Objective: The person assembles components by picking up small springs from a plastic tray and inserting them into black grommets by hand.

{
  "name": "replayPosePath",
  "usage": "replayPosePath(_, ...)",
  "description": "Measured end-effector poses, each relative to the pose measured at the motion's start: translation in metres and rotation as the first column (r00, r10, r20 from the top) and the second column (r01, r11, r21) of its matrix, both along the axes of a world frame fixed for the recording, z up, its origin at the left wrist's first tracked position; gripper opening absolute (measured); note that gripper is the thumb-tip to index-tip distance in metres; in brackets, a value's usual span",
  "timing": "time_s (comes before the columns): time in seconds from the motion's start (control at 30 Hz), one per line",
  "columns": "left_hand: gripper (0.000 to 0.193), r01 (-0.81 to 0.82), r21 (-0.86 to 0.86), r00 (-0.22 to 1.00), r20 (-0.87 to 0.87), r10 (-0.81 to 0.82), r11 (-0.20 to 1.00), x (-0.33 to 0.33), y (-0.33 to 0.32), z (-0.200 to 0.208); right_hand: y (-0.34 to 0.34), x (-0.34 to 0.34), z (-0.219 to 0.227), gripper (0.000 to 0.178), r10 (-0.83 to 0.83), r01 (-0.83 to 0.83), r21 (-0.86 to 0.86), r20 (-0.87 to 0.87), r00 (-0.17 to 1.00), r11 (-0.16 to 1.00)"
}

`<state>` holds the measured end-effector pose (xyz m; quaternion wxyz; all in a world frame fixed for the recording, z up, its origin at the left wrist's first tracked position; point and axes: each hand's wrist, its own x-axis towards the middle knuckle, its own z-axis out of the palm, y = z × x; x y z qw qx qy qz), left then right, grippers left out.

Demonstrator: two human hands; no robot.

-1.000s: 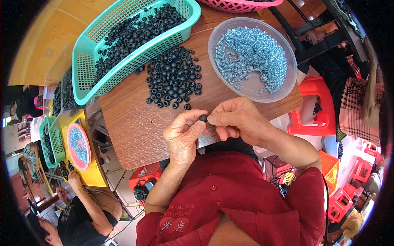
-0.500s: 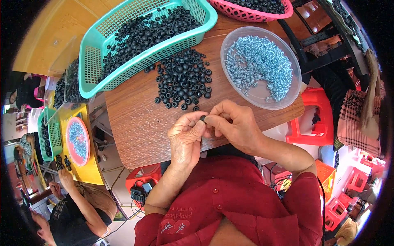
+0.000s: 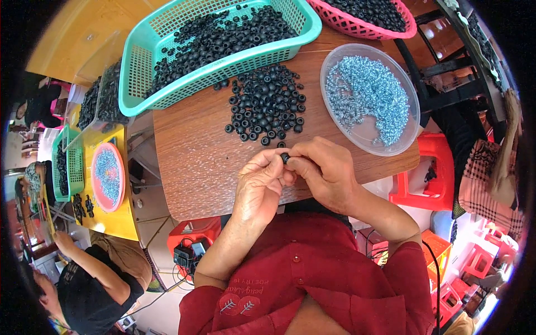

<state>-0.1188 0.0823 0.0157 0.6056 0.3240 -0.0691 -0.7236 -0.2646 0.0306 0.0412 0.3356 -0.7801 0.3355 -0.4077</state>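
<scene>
Over the near part of the brown table [image 3: 192, 184], my left hand [image 3: 258, 181] and my right hand [image 3: 328, 172] meet fingertip to fingertip. Both pinch one small black round part [image 3: 285, 158], rubber-like, with a hole or hollow in its face. Fingers cover most of it, and whether a second tiny piece is in it cannot be made out. Just beyond my fingertips lies a loose pile of similar black parts [image 3: 268, 103]. To the right, a round clear plastic tray [image 3: 413, 125] holds many tiny shiny pale-blue pieces [image 3: 371, 89].
A turquoise mesh basket [image 3: 223, 66] of black parts stands at the far left of the table, a pink basket [image 3: 412, 28] at the far right. A red stool [image 3: 427, 184] is right of the table. At left, a co-worker [image 3: 97, 282] sits by a yellow table [image 3: 120, 226].
The whole view has shifted slightly, so the table and baskets appear farther right. My hands keep pinching the black part, whose hollow face now shows more. The co-worker's hand has moved.
</scene>
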Motion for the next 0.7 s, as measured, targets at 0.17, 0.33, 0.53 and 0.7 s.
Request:
replayPosePath(0.17,0.021,0.005,-0.03,0.997,0.082,-0.003,1.0,0.007,0.004,0.001,0.001,0.003,-0.002,0.014,0.0,-0.001,-0.097,-0.011,1.0,0.995)
replayPosePath(0.33,0.022,-0.038,-0.087,0.973,0.223,0.057,0.995,0.011,0.008,0.004,-0.001,0.011,-0.003,0.024,0.053,-0.071,-0.281,-0.074,0.996,0.957)
replayPosePath(0.53,0.017,0.038,-0.071,0.972,0.236,-0.02,0.997,0.023,0.02,-0.001,0.008,0.014,-0.002,0.035,0.141,-0.205,-0.328,-0.207,0.968,0.922)
replayPosePath(0.7,0.019,0.019,-0.094,0.989,0.146,-0.005,0.995,0.028,0.028,-0.008,0.013,0.011,-0.003,0.045,0.189,-0.268,-0.296,-0.27,0.944,0.917)
